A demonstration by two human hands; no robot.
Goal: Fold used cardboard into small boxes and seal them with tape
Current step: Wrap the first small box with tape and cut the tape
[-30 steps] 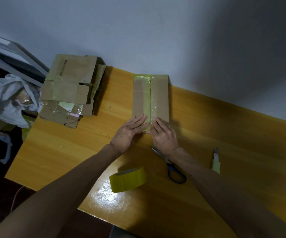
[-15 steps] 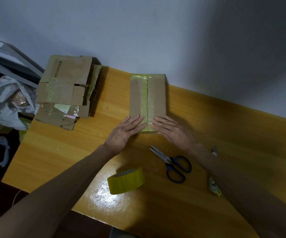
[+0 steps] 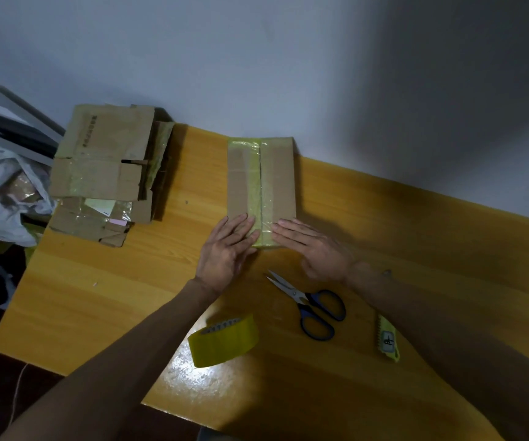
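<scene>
A small brown cardboard box (image 3: 276, 179) lies flat on the yellow wooden table (image 3: 97, 297), its far end against the wall. A strip of yellowish tape runs down its middle seam and over both ends. My left hand (image 3: 225, 249) lies flat with straight fingers on the box's near left corner. My right hand (image 3: 314, 249) presses with straight fingers on the near right corner. A roll of yellow tape (image 3: 223, 340) stands on the table under my left forearm. Blue-handled scissors (image 3: 311, 305) lie just right of the roll.
A stack of flattened used cardboard (image 3: 104, 173) sits at the table's far left corner. A yellow box cutter (image 3: 387, 340) lies right of the scissors. White plastic bags (image 3: 2, 192) are heaped beyond the table's left edge. A grey wall backs the table.
My right hand has slid from the centre seam out to the right side of the box end, uncovering the scissors. The left hand has stayed in place.
</scene>
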